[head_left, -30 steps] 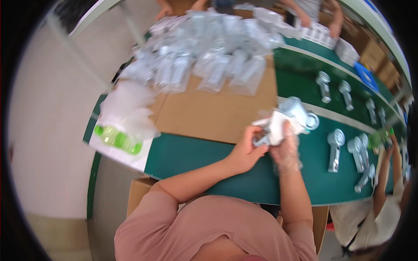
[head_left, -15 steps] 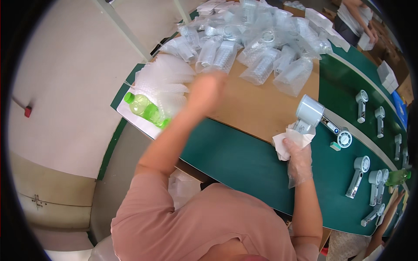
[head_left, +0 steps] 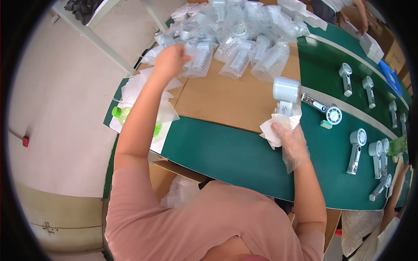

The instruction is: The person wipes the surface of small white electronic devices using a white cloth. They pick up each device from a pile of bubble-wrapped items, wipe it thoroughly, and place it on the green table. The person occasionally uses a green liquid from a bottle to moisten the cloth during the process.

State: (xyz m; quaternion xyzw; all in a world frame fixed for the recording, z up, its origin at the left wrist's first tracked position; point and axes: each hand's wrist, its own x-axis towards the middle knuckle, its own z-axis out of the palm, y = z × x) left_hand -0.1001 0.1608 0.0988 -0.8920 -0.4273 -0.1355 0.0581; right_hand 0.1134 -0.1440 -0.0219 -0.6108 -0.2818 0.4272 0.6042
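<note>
My right hand, in a thin clear plastic glove, grips a pale blue handheld fan by its handle. A crumpled white wipe is wrapped between the palm and that handle. My bare left hand is at the near left edge of a heap of bubble-wrapped fans, its fingers curled in. Whatever those fingers may hold is hidden. Below that hand lie loose bubble bags, partly covered by my left forearm. A second handheld fan rests beside the one in my right hand, against a small green-and-white block.
A brown cardboard sheet covers part of the green table. More fans lie on the right, some on a dark green belt. A green bottle lies at the left. Other people are at the right edges.
My left hand has moved left and farther out, over the edge of the wrapped heap. The right hand still grips the fan and wipe. The whole view has shifted slightly.
</note>
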